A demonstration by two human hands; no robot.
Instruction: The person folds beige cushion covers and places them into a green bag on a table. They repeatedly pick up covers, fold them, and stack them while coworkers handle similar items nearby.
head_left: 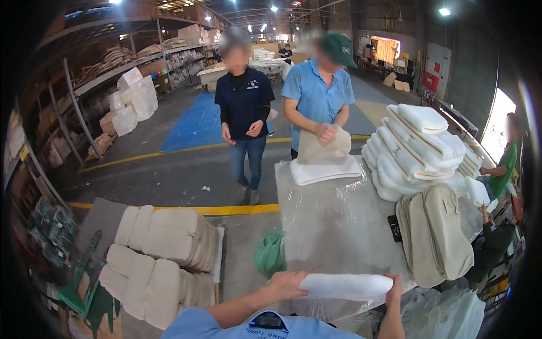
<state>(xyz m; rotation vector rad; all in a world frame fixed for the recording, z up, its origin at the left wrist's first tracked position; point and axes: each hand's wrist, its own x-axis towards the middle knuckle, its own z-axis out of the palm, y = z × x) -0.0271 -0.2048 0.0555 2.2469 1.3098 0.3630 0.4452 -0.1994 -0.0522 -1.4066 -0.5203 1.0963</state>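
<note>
Between my two hands a white padded cushion pad [347, 287] is stretched out level over the near end of the table. My left hand [287, 285] grips its left end, with the fingers wrapped round the edge. The opposite end sits in my right hand [394, 287], fingers closed on it. Beneath the pad lies the plastic-covered table [339, 226]. Across the table a person in a light blue shirt handles a beige cover [323, 146] above another white pad [326, 170].
White pads [418, 147] are piled on the table's right, with beige covers [435, 231] before them. A green bag [270, 254] hangs at the left edge. Stacked beige cushions [164, 237] stand on the left beside a green pallet jack [84, 282]. A person in navy stands beyond.
</note>
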